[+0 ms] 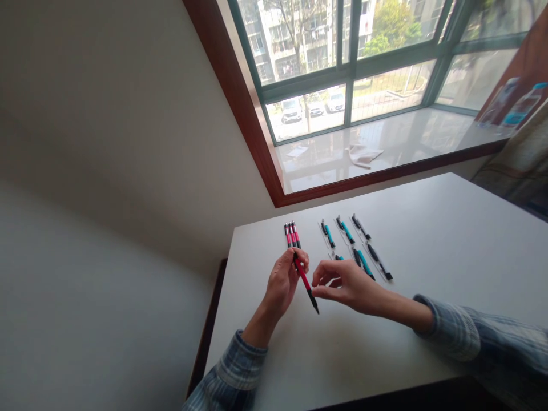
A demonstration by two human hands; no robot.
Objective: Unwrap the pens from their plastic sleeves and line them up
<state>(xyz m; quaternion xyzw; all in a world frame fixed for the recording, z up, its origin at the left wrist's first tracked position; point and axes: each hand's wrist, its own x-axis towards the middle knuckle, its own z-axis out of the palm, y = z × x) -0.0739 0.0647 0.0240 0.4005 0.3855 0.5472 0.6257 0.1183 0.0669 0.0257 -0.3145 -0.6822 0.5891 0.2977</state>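
The left hand [283, 281] grasps a red-and-black pen [303, 275], slanting above the worktop [308, 348]; the right hand [349, 286] curls by its lower end (pinching or not, I cannot tell), seemingly adjusting it, which next calls for steady left support.

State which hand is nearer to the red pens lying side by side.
Left. The left hand is close by the near end of the lying red pens; the right hand is farther from them, off to the right and nearer the wearer.
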